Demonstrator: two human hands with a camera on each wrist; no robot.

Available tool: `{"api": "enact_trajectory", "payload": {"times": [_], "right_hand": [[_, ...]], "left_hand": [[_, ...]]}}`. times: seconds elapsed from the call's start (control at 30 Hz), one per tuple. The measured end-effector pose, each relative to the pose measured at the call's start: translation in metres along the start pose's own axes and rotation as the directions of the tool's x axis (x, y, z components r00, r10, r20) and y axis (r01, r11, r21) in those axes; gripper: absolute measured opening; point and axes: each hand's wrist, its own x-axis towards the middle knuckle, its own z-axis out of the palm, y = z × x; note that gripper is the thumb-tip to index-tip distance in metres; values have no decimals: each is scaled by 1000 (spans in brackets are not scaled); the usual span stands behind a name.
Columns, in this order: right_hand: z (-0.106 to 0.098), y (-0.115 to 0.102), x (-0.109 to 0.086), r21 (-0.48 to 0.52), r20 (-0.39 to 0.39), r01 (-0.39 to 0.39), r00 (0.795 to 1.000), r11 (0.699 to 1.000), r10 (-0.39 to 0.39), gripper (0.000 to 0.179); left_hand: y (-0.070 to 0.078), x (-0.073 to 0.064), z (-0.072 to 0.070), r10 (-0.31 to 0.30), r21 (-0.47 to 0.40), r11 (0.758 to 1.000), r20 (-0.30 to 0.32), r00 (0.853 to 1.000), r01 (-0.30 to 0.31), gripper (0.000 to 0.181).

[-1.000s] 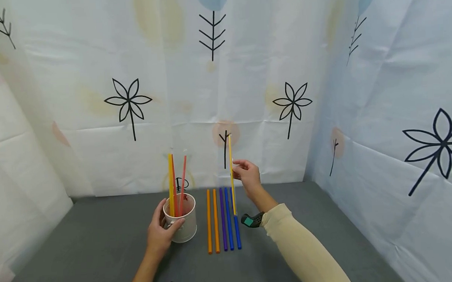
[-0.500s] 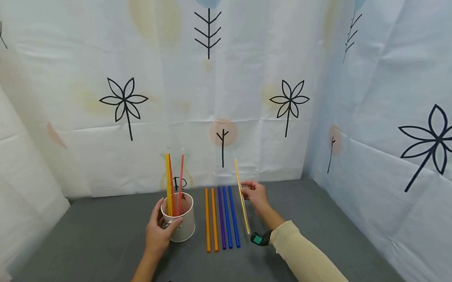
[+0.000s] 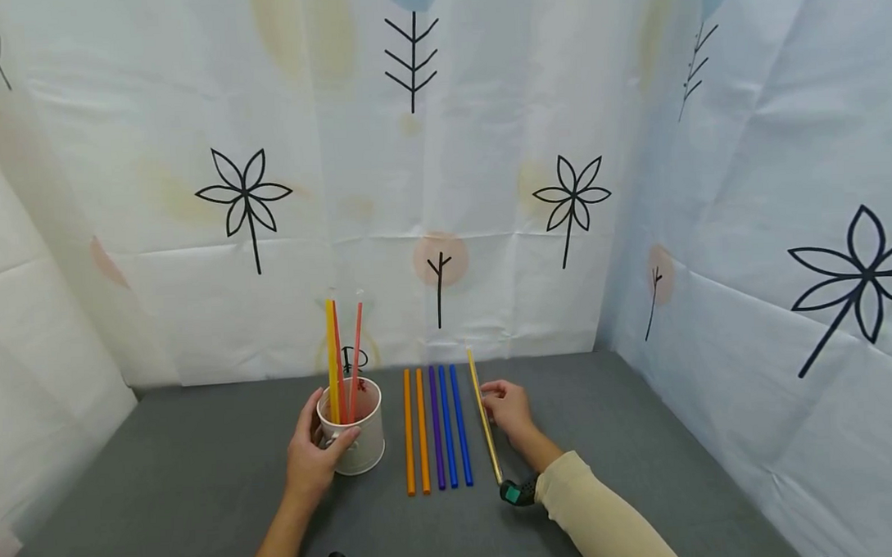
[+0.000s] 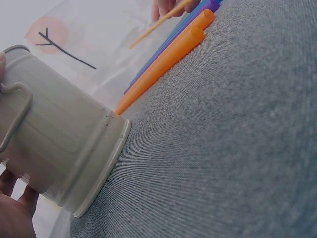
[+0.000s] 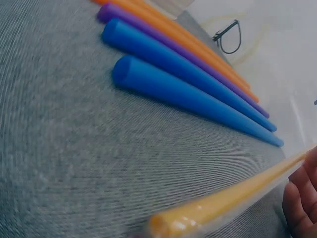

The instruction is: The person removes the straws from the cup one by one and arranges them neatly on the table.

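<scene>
My left hand grips a white metal mug by its side, with the thumb across the front near the handle. Inside the mug stand a thick yellow straw and two red straws, leaning slightly. Between thumb and fingers, my right hand pinches a yellow straw in a clear wrapper. It lies slanted, low over the table, right of the row. That row has two orange straws, a purple straw and two blue straws, side by side.
A grey cloth-covered table carries everything. White curtains printed with plants hang behind it and along both sides, meeting the table's back edge. The mug stands left of the straw row, a small gap between them.
My right hand has brought the yellow straw down and to the right, from upright above the blue straws to low beside them. My left hand keeps its grip on the mug.
</scene>
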Motion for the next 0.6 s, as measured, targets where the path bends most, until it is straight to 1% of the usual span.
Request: {"api": "enact_trajectory", "payload": {"times": [0.17,0.3,0.4,0.6], "right_hand": [[0,2,-1,-94,-20,52,998,994,-54,22],[-1,2,0,-172,-30,78,996,982,-85,20],[-3,2,0,-208,-27,91,995,974,-98,19],[-12,2,1,-248,-5,85,996,965,-89,17]], "left_hand": [[-3,1,-1,-1,4,1000,-5,1000,1,84],[-2,1,-1,-4,12,1000,-3,1000,4,84],[-1,1,0,-2,14,1000,-1,1000,2,83],[-1,1,0,3,-6,1000,-2,1000,-3,84]]}}
